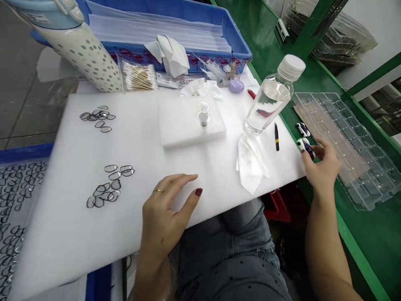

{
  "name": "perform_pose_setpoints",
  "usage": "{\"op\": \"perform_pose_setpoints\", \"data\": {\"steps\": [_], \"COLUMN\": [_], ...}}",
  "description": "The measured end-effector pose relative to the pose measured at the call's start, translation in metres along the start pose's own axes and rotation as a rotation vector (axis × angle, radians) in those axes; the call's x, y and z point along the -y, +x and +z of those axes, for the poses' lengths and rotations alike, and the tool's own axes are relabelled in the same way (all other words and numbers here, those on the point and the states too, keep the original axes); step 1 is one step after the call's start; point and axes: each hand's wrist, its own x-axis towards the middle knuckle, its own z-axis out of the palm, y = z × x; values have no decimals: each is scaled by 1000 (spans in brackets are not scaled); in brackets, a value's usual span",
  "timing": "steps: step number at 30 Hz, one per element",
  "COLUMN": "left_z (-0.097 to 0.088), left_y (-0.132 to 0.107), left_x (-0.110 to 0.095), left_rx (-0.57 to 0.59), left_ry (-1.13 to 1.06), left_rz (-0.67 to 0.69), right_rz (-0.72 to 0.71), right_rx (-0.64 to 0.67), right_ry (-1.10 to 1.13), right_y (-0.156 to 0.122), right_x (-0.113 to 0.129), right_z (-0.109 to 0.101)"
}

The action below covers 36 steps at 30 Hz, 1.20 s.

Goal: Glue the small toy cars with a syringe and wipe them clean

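My left hand [166, 213] is held over the white foam board [140, 234] with thumb and fingers apart and nothing between them. At the green bench on the right, my right hand [322, 163] has its thumb and fingers around a small glossy black-and-white piece [305, 147]. A similar black-and-white piece [303, 129] lies just beyond it. Thin dark oval rings [105, 194] are spread on the board left of my left hand, with another cluster of rings [97, 116] farther back. A raised white foam block [188, 125] carries a small clear round-topped item [203, 113].
A clear bottle of liquid [269, 102] stands beside a crumpled tissue [250, 163] and black tweezers [276, 137]. A clear compartment tray [360, 146] lies on the green bench [372, 246]. Cotton swabs [140, 77], a dotted tumbler [87, 54] and a blue bin [238, 37] line the back.
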Motion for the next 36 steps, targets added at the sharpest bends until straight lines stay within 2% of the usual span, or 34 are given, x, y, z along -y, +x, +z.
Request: {"op": "perform_pose_setpoints", "data": {"steps": [3, 6, 8, 10, 13, 15, 17, 19, 22, 24, 25, 27, 28, 31, 32, 34, 36], "left_z": [1, 3, 3, 3, 3, 3, 3, 4, 3, 2, 1, 0, 0, 0, 1, 3, 5], "left_y": [0, 0, 0, 0, 0, 0, 0, 0, 0, 0, 0, 0, 0, 1, 1, 0, -2], "left_x": [1, 2, 3, 3, 3, 3, 3, 3, 2, 1, 0, 1, 1, 1, 1, -1, -4], "left_rx": [-6, -9, -7, -2, 4, 4, 3, -3, 15, 38, 49, 56, 56, 28, 8, -46, -114], "left_ry": [9, 13, 17, 17, 12, 6, -4, -12, -10, 2, 12, 35, 42, 36, 41, 80, 119], "left_rz": [28, 38, 40, 42, 44, 38, 33, 33, 35, 41, 47, 61, 64, 57, 55, 52, 48], "right_rz": [117, 143, 132, 111, 103, 127, 156, 177, 177, 36, -113, -380, -514, -950, -1062, -1177, -1163], "right_rx": [40, 62, 53, 97, 203, 203, 176, 137, 20, -125, -191, -177, -104, 368, 475, 580, 565], "right_ry": [-190, -186, -175, -156, -151, -176, -187, -169, -76, 114, 247, 424, 495, 585, 560, 509, 505], "right_y": [5, 8, 21, 44, 83, 100, 109, 110, 96, 74, 59, 23, 5, -43, -55, -70, -74], "right_x": [-64, -90, -89, -81, -68, -63, -60, -57, -40, -14, 4, 47, 69, 128, 141, 159, 168], "right_z": [0, -2, -2, 4, 24, 40, 51, 52, 36, 17, 8, -4, -5, 9, 17, 30, 36]}}
